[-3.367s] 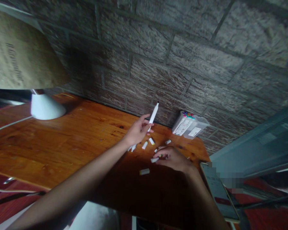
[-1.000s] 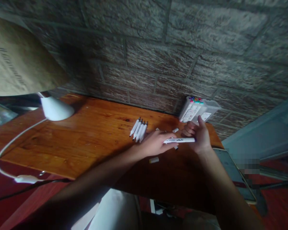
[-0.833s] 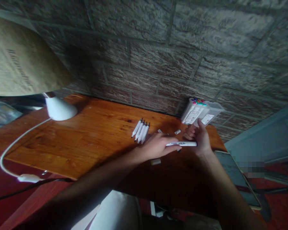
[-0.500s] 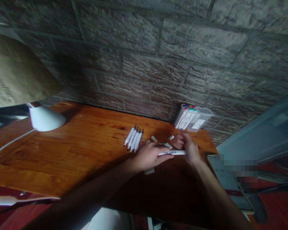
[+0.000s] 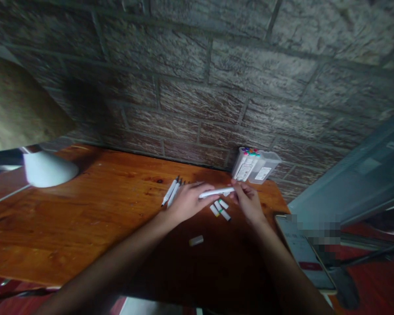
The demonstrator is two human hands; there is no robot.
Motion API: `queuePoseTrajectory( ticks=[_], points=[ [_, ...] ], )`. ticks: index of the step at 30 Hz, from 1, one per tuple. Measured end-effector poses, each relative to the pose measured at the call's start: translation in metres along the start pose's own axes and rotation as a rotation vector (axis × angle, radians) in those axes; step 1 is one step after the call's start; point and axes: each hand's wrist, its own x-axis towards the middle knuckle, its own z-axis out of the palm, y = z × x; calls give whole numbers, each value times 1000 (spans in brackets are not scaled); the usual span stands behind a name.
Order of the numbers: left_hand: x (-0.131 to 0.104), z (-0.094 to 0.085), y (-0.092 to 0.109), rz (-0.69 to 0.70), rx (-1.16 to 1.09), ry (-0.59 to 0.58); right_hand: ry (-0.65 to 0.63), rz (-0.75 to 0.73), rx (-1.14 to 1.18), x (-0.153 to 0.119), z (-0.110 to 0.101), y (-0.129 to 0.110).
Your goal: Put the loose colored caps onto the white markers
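A white marker (image 5: 215, 192) lies roughly level between my hands, above the wooden table. My left hand (image 5: 187, 201) grips it with thumb and fingers near its left part. At its right end, the thumb and fingers of my right hand (image 5: 248, 201) are pinched; exactly what they close on there is partly hidden. Just below the marker, several loose marker caps (image 5: 214, 210) are grouped on the table, and a single cap (image 5: 196, 240) rests nearer to me. Left of my left hand, uncapped white markers (image 5: 170, 191) lie side by side, some covered by that hand.
Against the brick wall stand a clear case full of markers (image 5: 244, 165) and an open clear case (image 5: 265, 168). A lamp (image 5: 49, 168) is on the left of the wooden table (image 5: 85, 210). A tablet-like device (image 5: 302, 249) lies at the right edge.
Both hands and the marker have moved up and left, uncovering the caps below. My right hand has turned, its fingertips now at the marker's right end. The view has shifted slightly.
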Motion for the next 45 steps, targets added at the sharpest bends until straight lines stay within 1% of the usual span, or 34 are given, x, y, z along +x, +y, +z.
queuePoseTrajectory(
  ticks=[2,4,6,8,12,16,20,23,28,33,35,37,40,43,45],
  points=[
    [1,-2,3,-75,-67,-20,83,-25,133,0,-1,-6],
    [3,-2,5,-135,-133,-29,118,-56,245,1,-3,-10],
    [4,-1,5,-168,-192,-15,92,-74,325,0,-4,-13],
    [4,1,3,-175,-243,5,36,-70,357,-3,-3,-15],
    [2,7,-1,-159,-296,58,-54,-48,332,-12,1,-17],
    [2,7,-2,-111,-236,106,-56,-66,278,-14,3,-19],
    [1,9,-4,-60,-128,71,12,-117,252,-13,2,-21],
    [0,10,-5,-23,-80,48,40,-117,271,-11,2,-21],
    [0,9,-3,-22,-48,58,34,-122,270,-14,4,-20],
    [0,8,-1,-33,-69,12,-6,-147,230,-21,8,-20],
    [0,9,-2,-60,-123,3,-12,-145,227,-21,9,-20],
    [1,10,-3,-126,-230,19,6,-131,249,-19,8,-22],
    [5,10,-2,-264,-496,124,65,-93,344,-12,5,-24],
    [10,6,3,-363,-747,247,108,20,473,-7,3,-23],
    [12,3,6,-403,-828,284,112,142,558,-6,3,-20]
  ],
)
